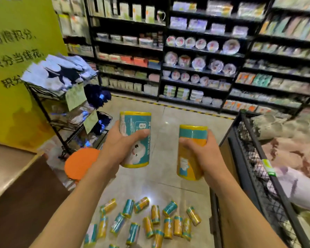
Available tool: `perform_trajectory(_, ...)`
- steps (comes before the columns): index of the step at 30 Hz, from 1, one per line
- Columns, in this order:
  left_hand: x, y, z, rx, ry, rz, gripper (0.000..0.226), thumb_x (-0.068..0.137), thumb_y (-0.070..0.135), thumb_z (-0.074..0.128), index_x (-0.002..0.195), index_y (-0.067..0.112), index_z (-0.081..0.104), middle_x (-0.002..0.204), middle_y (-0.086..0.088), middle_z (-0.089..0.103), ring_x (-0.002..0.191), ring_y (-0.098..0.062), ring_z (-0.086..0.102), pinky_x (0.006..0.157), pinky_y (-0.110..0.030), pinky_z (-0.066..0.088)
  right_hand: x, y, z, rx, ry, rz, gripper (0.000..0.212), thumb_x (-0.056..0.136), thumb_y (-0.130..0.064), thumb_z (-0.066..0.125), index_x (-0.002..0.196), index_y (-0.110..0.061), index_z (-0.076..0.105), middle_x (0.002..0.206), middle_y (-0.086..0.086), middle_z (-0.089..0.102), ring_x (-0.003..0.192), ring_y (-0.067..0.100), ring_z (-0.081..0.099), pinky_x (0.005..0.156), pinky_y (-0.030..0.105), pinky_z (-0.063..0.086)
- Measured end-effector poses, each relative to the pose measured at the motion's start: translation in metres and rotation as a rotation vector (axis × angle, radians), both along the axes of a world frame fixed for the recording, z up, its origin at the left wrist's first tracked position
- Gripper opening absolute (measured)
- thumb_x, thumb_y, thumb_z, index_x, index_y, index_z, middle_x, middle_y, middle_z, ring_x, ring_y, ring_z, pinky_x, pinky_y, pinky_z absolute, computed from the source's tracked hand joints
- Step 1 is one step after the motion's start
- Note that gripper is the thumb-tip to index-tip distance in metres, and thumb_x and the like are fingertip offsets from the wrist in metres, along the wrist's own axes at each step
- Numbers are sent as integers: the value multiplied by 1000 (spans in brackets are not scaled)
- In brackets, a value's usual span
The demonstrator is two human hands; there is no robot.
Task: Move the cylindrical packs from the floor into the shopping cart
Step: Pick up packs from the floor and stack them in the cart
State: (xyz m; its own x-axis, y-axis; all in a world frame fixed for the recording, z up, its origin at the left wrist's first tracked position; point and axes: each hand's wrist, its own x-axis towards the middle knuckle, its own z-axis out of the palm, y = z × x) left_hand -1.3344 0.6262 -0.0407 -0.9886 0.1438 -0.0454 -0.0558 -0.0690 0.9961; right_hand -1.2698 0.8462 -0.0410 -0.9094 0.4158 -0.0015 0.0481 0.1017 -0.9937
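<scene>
**Two packs held up, many on the floor**

In frame centre, left hand [123, 144] wrapped around a teal and yellow pack [136, 139], upright, fingers [141, 133] clamped across its front. A little to the right, right hand [201, 149] gripping a second pack [191, 153], mostly yellow with a teal band at the top, tilted slightly, fingers closed around its middle. Both packs lifted well above the floor [161, 181], apart from each other.

At lower centre, a scatter of loose packs [156, 221] lying on their sides on the tiled floor, some touching, some apart.

At the right edge, the black mesh wall of the shopping cart [258, 167], with a green tag on its rim. Inside, only soft blurred shapes in beige, brown and white; impossible to tell what. No pack seen inside the visible part.

At left, a wire rack [64, 111] with folded cloth goods, and an orange round thing [81, 163] beside its foot.
</scene>
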Motion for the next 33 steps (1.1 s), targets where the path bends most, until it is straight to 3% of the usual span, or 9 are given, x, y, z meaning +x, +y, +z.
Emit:
perform_trajectory(7, 43, -31, 19, 32, 50, 227, 49, 76, 22, 87, 118, 21, 63, 104, -3, 78, 94, -24, 76, 85, -47, 61, -11, -24, 31, -18, 54, 219, 40, 81, -25, 82, 110, -27, 55, 103, 4, 68, 89, 21, 68, 66, 31, 55)
perform_trajectory(10, 86, -41, 23, 46, 81, 402, 42, 76, 16, 86, 112, 20, 65, 100, -2, 78, 89, -21, 76, 77, -40, 62, -12, -39, 34, -21, 57, 389, 41, 80, -24, 83, 110, -25, 55, 102, 6, 69, 87, 22, 69, 65, 32, 55)
perform_trajectory(16, 202, -55, 32, 44, 59, 788, 64, 64, 34, 87, 122, 21, 63, 105, 0, 78, 93, -19, 76, 79, -39, 61, 15, -89, 38, -66, 53, 853, 46, 78, -18, 86, 115, -21, 59, 98, 3, 73, 74, 9, 73, 57, 23, 58)
perform_trajectory(20, 281, -64, 37, 25, 30, 1031, 57, 73, 31, 84, 124, 22, 60, 104, 1, 78, 92, -18, 77, 81, -40, 61, 54, -137, 39, -84, 47, 1083, 59, 62, -34, 85, 116, -20, 61, 99, 7, 74, 82, 19, 76, 64, 32, 62)
perform_trajectory(26, 398, -79, 50, 28, 70, 1308, 61, 66, 34, 83, 121, 22, 62, 102, 0, 78, 91, -19, 77, 76, -38, 62, 139, -209, 49, -116, 61, 1395, 47, 72, -23, 91, 107, -23, 60, 94, 1, 73, 81, 15, 73, 72, 37, 62)
perform_trajectory(30, 476, -95, 53, 31, 123, 1455, 70, 60, 36, 84, 124, 19, 62, 104, -4, 78, 93, -23, 76, 83, -44, 61, 203, -253, 56, -128, 112, 1548, 38, 80, -18, 83, 110, -23, 61, 86, -7, 75, 77, 7, 73, 64, 24, 59)
perform_trajectory(33, 538, -110, 57, 42, 161, 1537, 71, 57, 37, 82, 123, 21, 63, 103, -2, 78, 92, -21, 77, 80, -41, 62, 260, -287, 63, -115, 133, 1657, 45, 76, -27, 88, 113, -27, 61, 91, -8, 76, 81, 9, 74, 65, 27, 58)
